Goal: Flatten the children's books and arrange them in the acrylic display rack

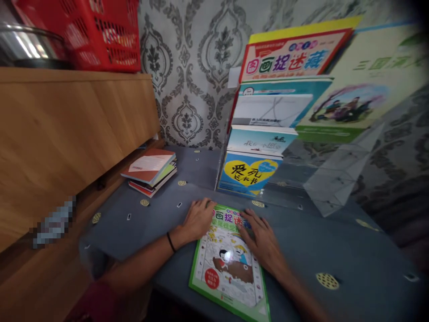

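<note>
A picture book with a green border lies face up on the table, its cover showing cartoon figures and coloured Chinese characters. At its upper left corner is my left hand, with bent fingers closed on the edge and a dark band on the wrist. My right hand rests over the upper right part of the cover, its fingers stretched out and apart. Both hands touch the book and hide parts of its title. Just beyond them, a clear stepped rack holds several books, including a blue one with a yellow heart.
A small stack of books sits at the table's left rear. The grey-blue table has a pineapple print. Along the left runs a wooden cabinet bearing a red plastic basket and a metal bowl. Patterned wallpaper covers the back.
</note>
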Motion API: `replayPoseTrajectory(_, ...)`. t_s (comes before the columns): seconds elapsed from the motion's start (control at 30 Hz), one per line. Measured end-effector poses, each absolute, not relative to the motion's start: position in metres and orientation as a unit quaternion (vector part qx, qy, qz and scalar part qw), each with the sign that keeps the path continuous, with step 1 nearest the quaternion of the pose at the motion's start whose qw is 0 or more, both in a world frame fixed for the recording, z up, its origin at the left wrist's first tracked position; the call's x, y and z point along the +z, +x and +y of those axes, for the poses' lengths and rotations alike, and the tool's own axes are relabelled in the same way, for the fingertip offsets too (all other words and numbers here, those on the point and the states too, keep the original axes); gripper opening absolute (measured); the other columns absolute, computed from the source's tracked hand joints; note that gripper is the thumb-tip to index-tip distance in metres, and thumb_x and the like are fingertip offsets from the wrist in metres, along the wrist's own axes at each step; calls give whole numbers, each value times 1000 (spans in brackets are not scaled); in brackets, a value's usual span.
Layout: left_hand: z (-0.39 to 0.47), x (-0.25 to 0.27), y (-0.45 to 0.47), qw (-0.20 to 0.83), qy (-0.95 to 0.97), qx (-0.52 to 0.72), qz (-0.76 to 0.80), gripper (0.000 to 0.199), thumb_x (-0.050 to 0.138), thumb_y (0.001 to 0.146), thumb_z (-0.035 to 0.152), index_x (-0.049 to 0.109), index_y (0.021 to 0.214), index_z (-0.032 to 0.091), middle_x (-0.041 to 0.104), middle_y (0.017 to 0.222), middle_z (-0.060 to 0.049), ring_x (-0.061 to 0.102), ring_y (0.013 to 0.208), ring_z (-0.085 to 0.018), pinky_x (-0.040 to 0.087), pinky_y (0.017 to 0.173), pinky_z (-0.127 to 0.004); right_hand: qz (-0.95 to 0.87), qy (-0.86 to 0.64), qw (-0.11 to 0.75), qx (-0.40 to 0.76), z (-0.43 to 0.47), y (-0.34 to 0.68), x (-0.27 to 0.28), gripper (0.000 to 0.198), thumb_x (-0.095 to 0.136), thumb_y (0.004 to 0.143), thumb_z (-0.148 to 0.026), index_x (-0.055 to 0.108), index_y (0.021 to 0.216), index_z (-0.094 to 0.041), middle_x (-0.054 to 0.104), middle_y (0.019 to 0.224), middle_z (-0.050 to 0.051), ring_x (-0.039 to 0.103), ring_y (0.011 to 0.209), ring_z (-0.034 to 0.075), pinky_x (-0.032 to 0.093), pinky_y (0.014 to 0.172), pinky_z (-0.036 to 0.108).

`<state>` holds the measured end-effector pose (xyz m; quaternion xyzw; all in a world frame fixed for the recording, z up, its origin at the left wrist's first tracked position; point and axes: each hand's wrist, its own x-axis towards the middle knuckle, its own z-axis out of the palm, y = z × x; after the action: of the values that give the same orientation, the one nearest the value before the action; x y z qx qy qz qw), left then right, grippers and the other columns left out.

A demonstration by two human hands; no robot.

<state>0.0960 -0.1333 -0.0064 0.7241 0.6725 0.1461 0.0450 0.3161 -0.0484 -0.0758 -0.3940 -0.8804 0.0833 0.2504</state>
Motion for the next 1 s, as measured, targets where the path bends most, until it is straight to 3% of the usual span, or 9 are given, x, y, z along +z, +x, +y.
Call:
replayPoseTrajectory(0.63,-133,-11,93,15,743,102,661,27,47,94,11,57,119,15,58,130,-15,59,114,-27,44,100,-42,-883,-399,242,45,-34,329,-84,59,40,97,-54,55,140,-17,63,141,16,51,139,32,42,112,55)
replayPoseTrajectory(1.0,-131,-13,96,2,730,115,674,28,44,98,13,59,122,19,60,130,-13,58,115,-27,45,98,-44,-888,-382,253,50,-35,333,-80,50,44,98,-47,58,137,-20,62,142,15,52,138,33,44,110,58)
